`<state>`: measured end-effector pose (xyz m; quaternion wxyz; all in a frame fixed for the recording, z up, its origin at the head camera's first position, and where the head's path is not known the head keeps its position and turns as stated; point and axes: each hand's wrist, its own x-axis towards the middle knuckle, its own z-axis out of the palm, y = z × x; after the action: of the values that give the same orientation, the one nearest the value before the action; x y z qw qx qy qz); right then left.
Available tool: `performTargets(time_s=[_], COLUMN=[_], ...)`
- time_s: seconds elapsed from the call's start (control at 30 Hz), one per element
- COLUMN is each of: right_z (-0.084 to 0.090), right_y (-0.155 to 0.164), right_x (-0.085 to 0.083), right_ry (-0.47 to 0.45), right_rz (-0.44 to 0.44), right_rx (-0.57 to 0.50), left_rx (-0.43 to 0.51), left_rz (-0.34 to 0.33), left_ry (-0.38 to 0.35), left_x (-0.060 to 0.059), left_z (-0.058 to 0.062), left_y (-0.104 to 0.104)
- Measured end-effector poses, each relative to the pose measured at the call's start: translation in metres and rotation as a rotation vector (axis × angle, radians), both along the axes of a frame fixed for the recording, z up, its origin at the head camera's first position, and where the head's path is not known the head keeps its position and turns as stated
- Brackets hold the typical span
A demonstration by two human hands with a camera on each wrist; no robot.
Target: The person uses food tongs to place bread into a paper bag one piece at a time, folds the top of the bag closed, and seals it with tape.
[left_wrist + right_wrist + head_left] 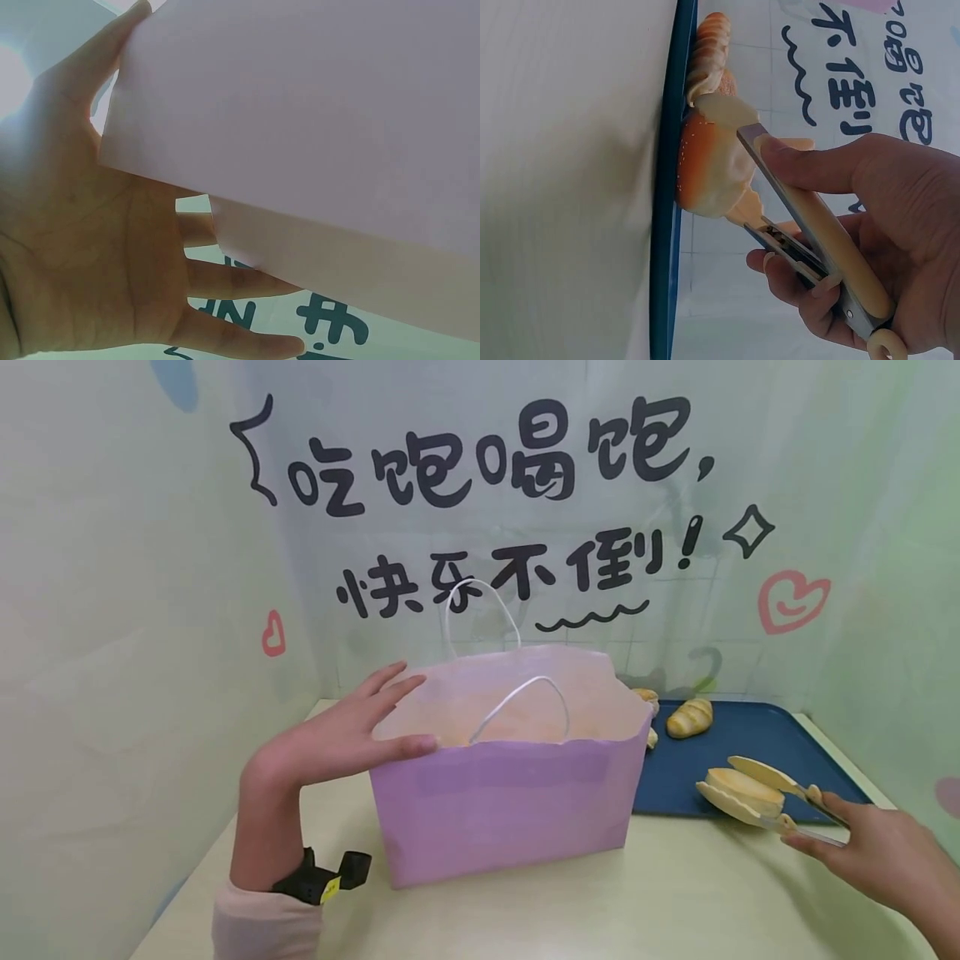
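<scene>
Bag, purple paper with white cord handles, stands open mid-table. Left hand flat against its left end near the rim, fingers straight, thumb on the near wall; nothing gripped. Right hand at near right, fingers curled round cream tongs. Tongs clamp a bun over the near edge of the blue tray, right of the bag. Ridged roll lies at the tray's far side.
</scene>
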<state>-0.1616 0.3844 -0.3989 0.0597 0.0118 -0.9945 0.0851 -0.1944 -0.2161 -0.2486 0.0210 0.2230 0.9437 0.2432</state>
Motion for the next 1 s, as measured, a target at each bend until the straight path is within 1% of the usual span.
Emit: performTargets(time_s=[0.17, 0.4, 0.6, 0.7, 0.8, 0.9, 1.0], right_z=[0.001, 0.002, 0.01, 0.021, 0.039, 0.058, 0.073], right_y=[0.002, 0.001, 0.0, -0.005, -0.01, -0.019, -0.031], right_x=[-0.004, -0.004, -0.003, -0.004, -0.007, -0.011, -0.012], right_ry=[-0.001, 0.0, 0.021, 0.039, 0.061, 0.147, 0.253], right_rz=[-0.018, -0.021, -0.025, -0.02, -0.013, 0.012, 0.027], right_rx=[0.011, 0.019, -0.022, -0.042, -0.04, -0.035, -0.052], left_rx=[0.0, -0.003, 0.006, 0.007, 0.015, 0.023, 0.028], left_rz=[0.004, 0.001, -0.003, -0.001, -0.002, 0.0, -0.001], left_ry=[0.002, -0.001, -0.006, -0.009, -0.014, -0.016, -0.018], left_x=[0.001, -0.001, -0.003, -0.003, -0.003, -0.002, -0.002], left_z=[0.001, 0.002, 0.003, 0.003, 0.002, 0.0, -0.001], left_y=[-0.001, 0.0, 0.002, 0.002, 0.002, 0.001, 0.001])
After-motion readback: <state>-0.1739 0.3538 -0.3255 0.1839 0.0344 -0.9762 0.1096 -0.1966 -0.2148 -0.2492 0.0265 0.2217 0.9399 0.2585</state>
